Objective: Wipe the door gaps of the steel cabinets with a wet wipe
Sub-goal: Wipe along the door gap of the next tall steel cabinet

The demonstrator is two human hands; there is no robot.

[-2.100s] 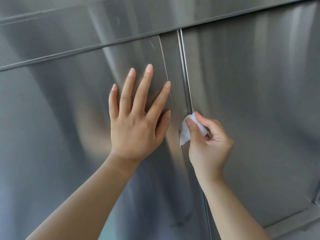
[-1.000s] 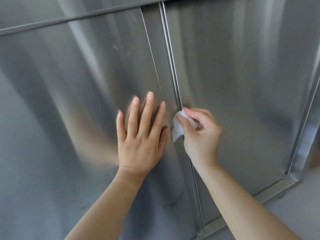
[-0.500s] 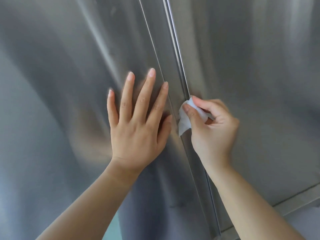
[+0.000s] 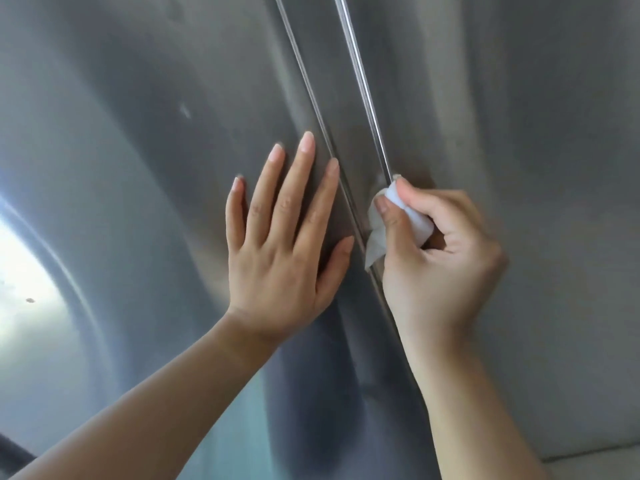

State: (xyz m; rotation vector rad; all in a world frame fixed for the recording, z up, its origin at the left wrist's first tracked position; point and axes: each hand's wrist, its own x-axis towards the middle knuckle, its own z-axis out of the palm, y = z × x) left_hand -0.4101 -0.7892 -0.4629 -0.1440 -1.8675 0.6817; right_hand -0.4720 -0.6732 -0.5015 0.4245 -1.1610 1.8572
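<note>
Two brushed steel cabinet doors fill the view, the left door [image 4: 138, 168] and the right door [image 4: 519, 168]. A vertical door gap [image 4: 360, 84] runs between them from the top edge down behind my right hand. My left hand [image 4: 280, 244] lies flat on the left door with its fingers straight and spread, just left of the gap. My right hand [image 4: 436, 258] pinches a folded white wet wipe [image 4: 375, 237] between thumb and forefinger and presses it into the gap. The gap's lower stretch is hidden by my right hand and forearm.
A bright reflection [image 4: 24, 278] glares on the left door at the left edge. The bottom edge of the right door [image 4: 588, 452] shows at the lower right, with a pale surface below it.
My right hand has slid the wipe down the gap while the view followed downward and closer. The cabinet's top rail has left the frame. My left hand stays flat on the left door.
</note>
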